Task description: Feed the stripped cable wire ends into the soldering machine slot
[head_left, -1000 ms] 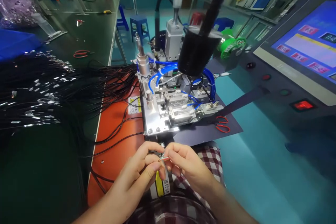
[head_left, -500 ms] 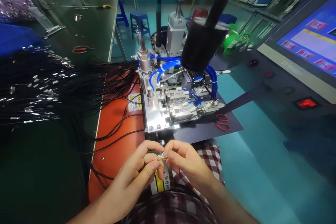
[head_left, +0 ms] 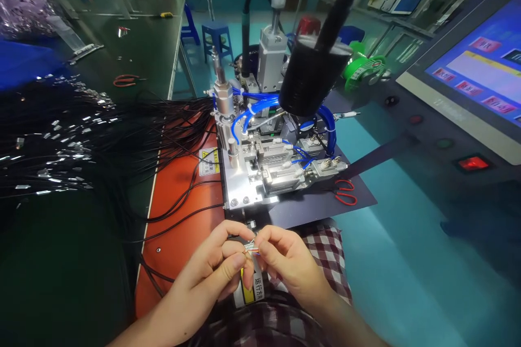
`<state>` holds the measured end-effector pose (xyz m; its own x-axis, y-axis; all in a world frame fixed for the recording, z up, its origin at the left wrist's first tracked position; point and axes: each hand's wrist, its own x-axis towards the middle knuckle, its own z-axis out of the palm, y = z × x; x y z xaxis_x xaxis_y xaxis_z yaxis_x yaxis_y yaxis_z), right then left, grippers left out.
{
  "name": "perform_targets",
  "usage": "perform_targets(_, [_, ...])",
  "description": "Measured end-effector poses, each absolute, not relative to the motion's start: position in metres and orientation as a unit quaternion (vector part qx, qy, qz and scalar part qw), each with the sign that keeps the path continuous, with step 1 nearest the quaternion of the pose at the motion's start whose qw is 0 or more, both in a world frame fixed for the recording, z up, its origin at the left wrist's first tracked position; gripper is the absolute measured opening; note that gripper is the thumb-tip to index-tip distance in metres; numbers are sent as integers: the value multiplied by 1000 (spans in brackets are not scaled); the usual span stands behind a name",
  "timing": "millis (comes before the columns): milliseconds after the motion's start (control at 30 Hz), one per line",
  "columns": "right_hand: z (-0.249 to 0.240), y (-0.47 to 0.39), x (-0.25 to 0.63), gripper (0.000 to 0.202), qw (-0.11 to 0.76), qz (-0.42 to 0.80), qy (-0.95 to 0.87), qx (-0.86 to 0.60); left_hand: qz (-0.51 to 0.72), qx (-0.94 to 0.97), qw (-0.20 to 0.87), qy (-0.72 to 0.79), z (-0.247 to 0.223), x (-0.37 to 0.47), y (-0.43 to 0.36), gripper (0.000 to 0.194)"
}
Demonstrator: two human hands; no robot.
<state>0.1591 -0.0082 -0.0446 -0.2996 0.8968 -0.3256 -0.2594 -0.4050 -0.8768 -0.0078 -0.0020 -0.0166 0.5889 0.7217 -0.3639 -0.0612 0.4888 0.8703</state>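
Both hands meet in front of the machine, above my lap. My left hand (head_left: 222, 263) pinches a small bundle of thin coloured wires (head_left: 253, 250) between thumb and fingers. From the other side, my right hand (head_left: 285, 257) has thumb and forefinger closed on the ends of these wires. White and orange strands show in the gap between the hands; the rest is hidden by the fingers. Just beyond the fingertips stands the metal machine (head_left: 242, 184) with its cylinders and blue air tubes (head_left: 264, 105).
Black cables (head_left: 191, 119) run over the orange surface (head_left: 179, 195) to a large pile (head_left: 49, 135) at left. Red-handled scissors (head_left: 345, 193) lie right of the machine, and red-handled pliers (head_left: 126, 81) on the dark table (head_left: 150, 38). A control screen (head_left: 480, 76) stands at right.
The hands stay together in nearly the same place, with small finger movements at the wires. The whole view has shifted very slightly.
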Motion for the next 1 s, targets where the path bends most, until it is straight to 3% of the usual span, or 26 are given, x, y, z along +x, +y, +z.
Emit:
perform_targets(267, [-33,-8,167,23,408,688,-392,-454,240,457,753,408,-16,-10,-4,18])
perform_targets(500, [-19,-15,169,10,398,550,-496,-542,262,495,705,436,-16,-9,-6,17])
perform_targets(1000, [-24,-32,171,28,450,404,-635,-481,286,507,686,436,-19,-8,-6,15])
